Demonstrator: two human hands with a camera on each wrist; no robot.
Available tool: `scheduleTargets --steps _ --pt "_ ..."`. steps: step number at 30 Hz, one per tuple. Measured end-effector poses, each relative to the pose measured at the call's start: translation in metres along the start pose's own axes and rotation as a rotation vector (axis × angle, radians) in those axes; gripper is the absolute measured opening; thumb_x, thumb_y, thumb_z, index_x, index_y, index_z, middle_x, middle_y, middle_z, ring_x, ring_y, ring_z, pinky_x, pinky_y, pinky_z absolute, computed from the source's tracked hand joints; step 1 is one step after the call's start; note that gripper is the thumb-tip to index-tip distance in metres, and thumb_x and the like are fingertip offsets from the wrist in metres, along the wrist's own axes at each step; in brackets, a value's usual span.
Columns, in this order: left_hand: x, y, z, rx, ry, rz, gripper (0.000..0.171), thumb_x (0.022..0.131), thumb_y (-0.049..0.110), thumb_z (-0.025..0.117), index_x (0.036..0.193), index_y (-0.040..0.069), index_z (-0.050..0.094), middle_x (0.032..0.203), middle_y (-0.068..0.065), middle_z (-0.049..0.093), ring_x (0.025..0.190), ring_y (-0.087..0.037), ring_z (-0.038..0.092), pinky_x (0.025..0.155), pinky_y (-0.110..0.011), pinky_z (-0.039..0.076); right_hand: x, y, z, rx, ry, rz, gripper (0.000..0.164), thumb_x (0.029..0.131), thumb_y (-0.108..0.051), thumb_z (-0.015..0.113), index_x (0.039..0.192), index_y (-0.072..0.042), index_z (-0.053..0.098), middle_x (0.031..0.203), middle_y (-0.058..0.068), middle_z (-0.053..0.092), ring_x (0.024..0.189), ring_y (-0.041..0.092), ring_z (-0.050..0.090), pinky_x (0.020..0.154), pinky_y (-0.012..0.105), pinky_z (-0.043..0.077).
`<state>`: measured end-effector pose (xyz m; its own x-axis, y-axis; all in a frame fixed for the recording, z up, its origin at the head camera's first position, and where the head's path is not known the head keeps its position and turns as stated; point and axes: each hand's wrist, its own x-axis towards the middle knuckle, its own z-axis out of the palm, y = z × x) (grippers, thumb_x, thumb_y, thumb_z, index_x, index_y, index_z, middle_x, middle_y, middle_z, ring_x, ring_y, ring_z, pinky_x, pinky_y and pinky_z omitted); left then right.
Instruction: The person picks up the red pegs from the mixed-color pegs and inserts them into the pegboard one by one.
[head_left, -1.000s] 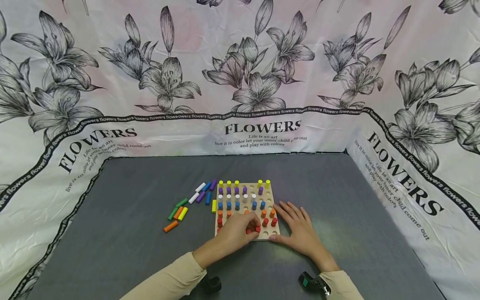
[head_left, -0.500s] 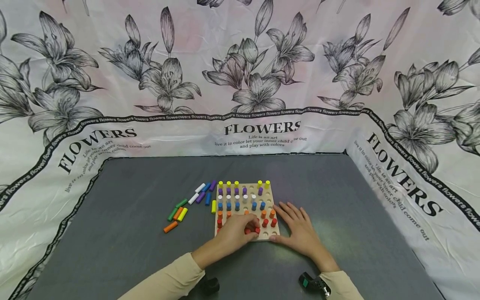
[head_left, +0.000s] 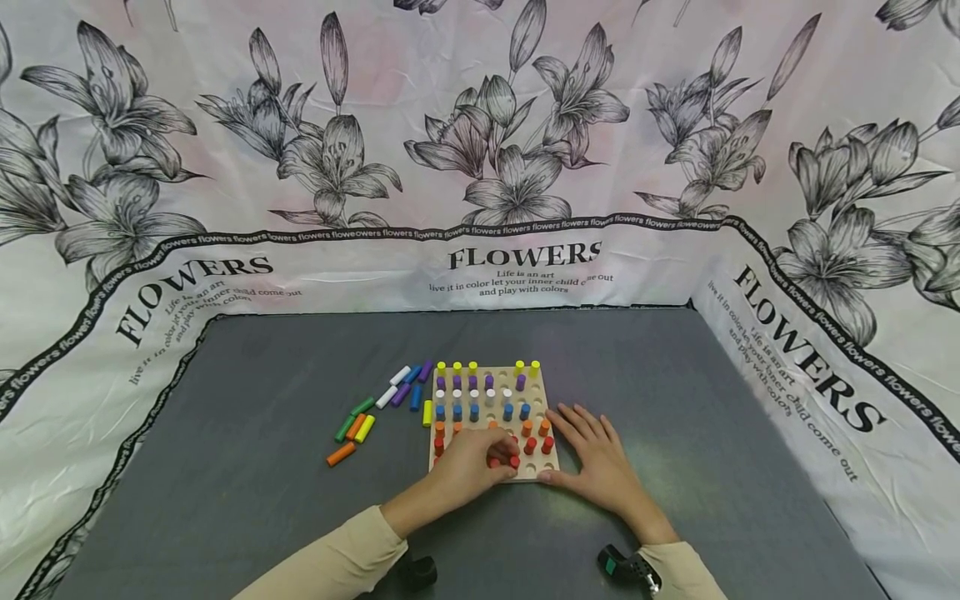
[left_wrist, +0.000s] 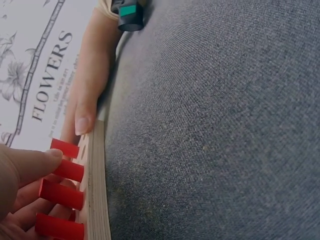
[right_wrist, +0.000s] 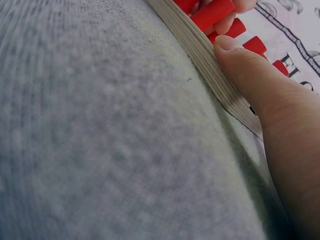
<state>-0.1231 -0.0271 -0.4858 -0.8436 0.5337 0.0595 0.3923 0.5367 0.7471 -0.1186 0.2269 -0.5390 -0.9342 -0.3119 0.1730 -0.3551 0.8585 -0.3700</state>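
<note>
A wooden pegboard (head_left: 527, 477) lies on the table, carrying rows of upright yellow, purple, white, blue, orange and red pegs. My left hand (head_left: 467, 463) reaches over its front part and pinches a red peg (head_left: 514, 462) in the nearest row. In the left wrist view, the thumb presses on that peg, which stands at the board, with more red pegs (left_wrist: 61, 194) beside it. This hand hides part of the front rows. My right hand (head_left: 600, 460) lies spread at the board's right side, its thumb (right_wrist: 245, 60) on the front corner.
Loose pegs lie left of the board: green (head_left: 345, 428), orange (head_left: 341, 454), yellow (head_left: 365, 428), white (head_left: 387, 397), blue (head_left: 416, 397) and purple (head_left: 401, 394). A flower-printed cloth (head_left: 352, 275) walls in the grey table (head_left: 262, 433) at the back and sides.
The left wrist has shifted very slightly left while the fingers stay at the red peg. The right hand, the board and the loose pegs have not moved.
</note>
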Motion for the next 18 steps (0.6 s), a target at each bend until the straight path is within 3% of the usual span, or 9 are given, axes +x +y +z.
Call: scheduleTargets --steps 8,14,18 --pt "-0.006 -0.001 -0.008 -0.124 0.024 -0.028 0.020 0.088 0.017 0.075 0.107 0.012 0.072 0.104 0.000 0.074 0.095 -0.011 0.072 0.081 -0.019 0.056 0.000 0.000 0.001 0.004 -0.003 0.004 0.094 0.076 -0.067 0.071 0.154 -0.031 0.034 0.161 0.005 0.036 0.150 0.034 0.027 0.117 0.066 0.014" --pt "-0.016 0.002 -0.025 -0.242 0.070 -0.052 0.020 0.089 0.018 0.074 0.108 0.011 0.071 0.105 -0.004 0.075 0.097 -0.020 0.073 0.079 -0.023 0.058 0.001 0.000 0.001 0.008 -0.005 0.007 0.094 0.076 -0.067 0.071 0.154 -0.031 0.034 0.161 0.005 0.035 0.150 0.035 0.026 0.117 0.067 0.013" --pt "-0.025 0.003 -0.037 -0.315 0.109 -0.062 0.020 0.088 0.017 0.075 0.107 0.014 0.072 0.106 -0.006 0.075 0.094 -0.017 0.073 0.075 -0.024 0.059 0.001 0.001 0.001 0.008 -0.004 0.003 0.094 0.076 -0.066 0.071 0.155 -0.031 0.033 0.161 0.005 0.035 0.150 0.035 0.026 0.117 0.067 0.013"
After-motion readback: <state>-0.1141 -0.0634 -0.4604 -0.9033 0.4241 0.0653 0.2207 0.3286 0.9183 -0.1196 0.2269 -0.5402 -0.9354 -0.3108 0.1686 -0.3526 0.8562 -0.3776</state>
